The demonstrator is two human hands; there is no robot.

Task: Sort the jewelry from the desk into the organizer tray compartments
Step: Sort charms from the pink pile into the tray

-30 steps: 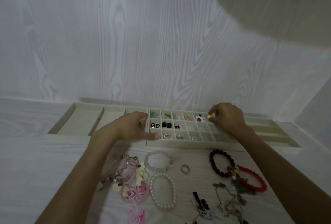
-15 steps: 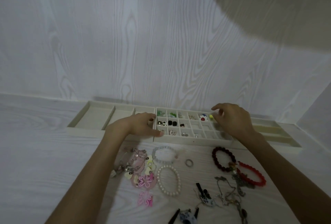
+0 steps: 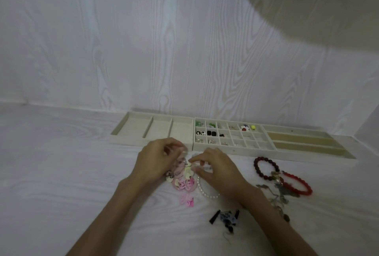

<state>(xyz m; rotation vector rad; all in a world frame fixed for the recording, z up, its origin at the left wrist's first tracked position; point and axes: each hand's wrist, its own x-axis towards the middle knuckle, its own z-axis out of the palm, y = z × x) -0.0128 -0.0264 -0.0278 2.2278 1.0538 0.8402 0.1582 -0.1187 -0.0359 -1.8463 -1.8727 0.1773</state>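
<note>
Both hands have come back off the tray (image 3: 233, 150) and dropped onto the pile of pink and cream pieces, the pile (image 3: 183, 182) lying on the worktop (image 3: 61, 173) just in front of the tray's left half. The left hand (image 3: 158, 163) sits on the pile's left side, fingers curled in at the top; whether it actually pinches anything I cannot tell, the tips are blurred. The right hand (image 3: 217, 168) comes in from the pile's right, thumb and forefinger curled towards a small cream piece at the pile's middle; grip not clear either. The pearl bracelet (image 3: 207, 193) peeks out under the right wrist, just right of the pile. Further right of the pile lie the dark red bracelet (image 3: 266, 168) and the bright red bracelet (image 3: 297, 186), touching at a charm, well clear of both hands.

The pile sits between the two hands, directly below the fingertips, so either one is equally close. The tray's three wide empty bays lie straight beyond the pile, nearer the left hand. My read: they are teasing one piece loose, and tangling is the risk.
</note>
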